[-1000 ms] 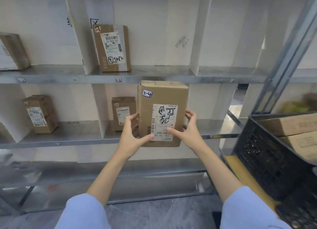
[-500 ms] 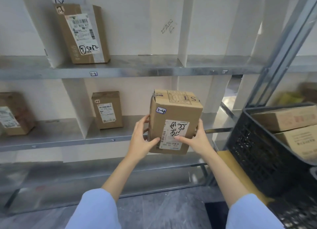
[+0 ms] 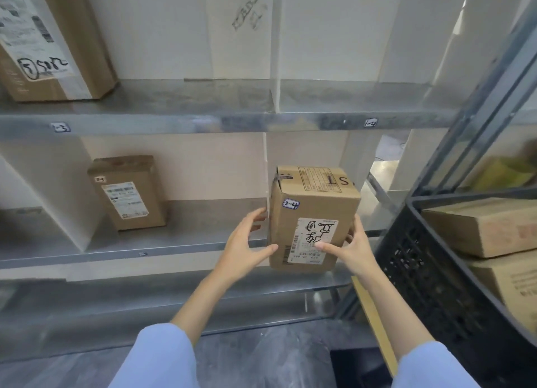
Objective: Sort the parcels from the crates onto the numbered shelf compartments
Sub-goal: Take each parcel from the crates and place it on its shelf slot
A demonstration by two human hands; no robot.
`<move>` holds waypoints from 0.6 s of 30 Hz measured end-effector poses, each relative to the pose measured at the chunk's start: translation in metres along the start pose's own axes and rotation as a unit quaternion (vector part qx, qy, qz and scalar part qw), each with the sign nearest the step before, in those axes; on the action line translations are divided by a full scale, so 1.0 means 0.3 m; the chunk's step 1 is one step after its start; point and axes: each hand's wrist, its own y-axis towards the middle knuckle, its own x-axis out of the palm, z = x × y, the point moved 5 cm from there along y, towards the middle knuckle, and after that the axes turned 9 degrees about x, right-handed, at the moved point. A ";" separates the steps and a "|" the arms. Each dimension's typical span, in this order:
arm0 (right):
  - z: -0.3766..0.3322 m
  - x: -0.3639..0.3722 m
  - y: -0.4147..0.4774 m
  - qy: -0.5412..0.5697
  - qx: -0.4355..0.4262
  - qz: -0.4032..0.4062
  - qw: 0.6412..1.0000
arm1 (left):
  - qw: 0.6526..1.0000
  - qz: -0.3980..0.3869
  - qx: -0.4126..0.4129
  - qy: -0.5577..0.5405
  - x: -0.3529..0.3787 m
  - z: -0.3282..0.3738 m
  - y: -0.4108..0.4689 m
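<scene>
Your left hand (image 3: pixel 242 246) spreads open, thumb tip against the lower left front of the parcel (image 3: pixel 312 217), fingers beside its left face. The box, tagged 2-4, stands upright between your palms over the middle shelf (image 3: pixel 174 249) edge. Your right hand (image 3: pixel 353 249) clasps its right side; those fingers are partly hidden behind the cardboard.
</scene>
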 end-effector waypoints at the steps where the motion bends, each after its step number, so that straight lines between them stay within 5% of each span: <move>1: 0.017 -0.025 0.031 -0.004 0.004 0.002 1.000 | 1.000 0.003 -0.001 0.006 0.010 -0.014 0.015; 8: 0.099 -0.090 0.261 0.009 0.031 0.009 0.999 | 0.987 0.060 -0.053 0.137 -0.024 -0.148 0.080; 18: 0.158 0.067 0.587 0.002 0.001 -0.022 1.000 | 0.925 0.030 -0.092 0.368 -0.042 -0.260 0.222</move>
